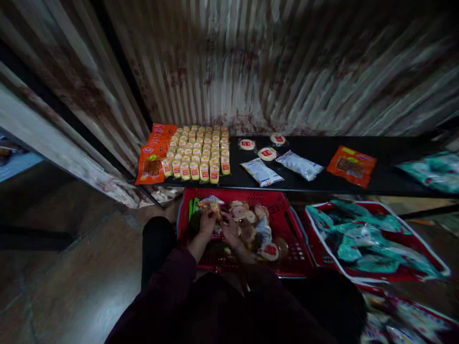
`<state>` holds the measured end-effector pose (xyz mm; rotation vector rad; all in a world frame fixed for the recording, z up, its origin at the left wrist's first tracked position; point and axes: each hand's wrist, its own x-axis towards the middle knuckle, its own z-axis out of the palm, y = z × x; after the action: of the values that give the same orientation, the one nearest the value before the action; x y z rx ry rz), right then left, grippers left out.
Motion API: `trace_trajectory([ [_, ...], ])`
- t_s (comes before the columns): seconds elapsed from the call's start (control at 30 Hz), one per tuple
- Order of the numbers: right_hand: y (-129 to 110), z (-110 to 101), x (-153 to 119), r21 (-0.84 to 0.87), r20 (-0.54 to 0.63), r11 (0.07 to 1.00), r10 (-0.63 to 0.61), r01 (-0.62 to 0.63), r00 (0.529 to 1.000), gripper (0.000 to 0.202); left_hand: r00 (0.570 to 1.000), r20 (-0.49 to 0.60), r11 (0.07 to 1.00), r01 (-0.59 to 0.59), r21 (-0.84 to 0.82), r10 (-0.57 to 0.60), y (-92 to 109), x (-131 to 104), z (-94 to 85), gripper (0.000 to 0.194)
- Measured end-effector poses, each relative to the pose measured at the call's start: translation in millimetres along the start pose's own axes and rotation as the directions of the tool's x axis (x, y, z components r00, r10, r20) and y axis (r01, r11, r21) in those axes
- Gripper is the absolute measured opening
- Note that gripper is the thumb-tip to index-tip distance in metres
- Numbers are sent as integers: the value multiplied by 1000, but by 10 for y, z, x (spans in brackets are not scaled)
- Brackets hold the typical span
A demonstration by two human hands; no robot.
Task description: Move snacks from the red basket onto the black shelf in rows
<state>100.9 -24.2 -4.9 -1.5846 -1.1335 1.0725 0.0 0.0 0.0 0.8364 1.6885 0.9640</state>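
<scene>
Both hands are inside a red plastic basket (287,224) below the shelf. My left hand (207,223) is closed on a small yellow wrapped cake (215,207). Right beside it, my right hand (229,228) has its fingers bent inward near the same cake; what they grip is hidden. Round wrapped cakes (248,234) lie loosely in the basket to the right of my hands, one with a red label (269,251). Similar small yellow cakes (195,157) stand in tight rows on the black shelf (304,148) above.
Orange snack packets (151,162) lie left of the rows; another orange packet (351,166) is farther right. White packets (262,172) and round cakes (267,153) lie between. A second red basket (322,258) holds teal bags (366,239). A corrugated wall (244,71) stands behind.
</scene>
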Motion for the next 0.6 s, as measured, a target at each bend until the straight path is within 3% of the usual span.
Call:
trace_trajectory([
  [0.13, -39, -19, -12, -23, -7, 999, -25, 25, 1000, 36, 1000, -1, 999, 24, -33, -24, 5, -22, 0, 26],
  [0.6, -82, 49, -38, 178, 7, 984, 3, -5, 1000, 32, 994, 10, 968, 105, -226, -106, 63, -58, -42, 20],
])
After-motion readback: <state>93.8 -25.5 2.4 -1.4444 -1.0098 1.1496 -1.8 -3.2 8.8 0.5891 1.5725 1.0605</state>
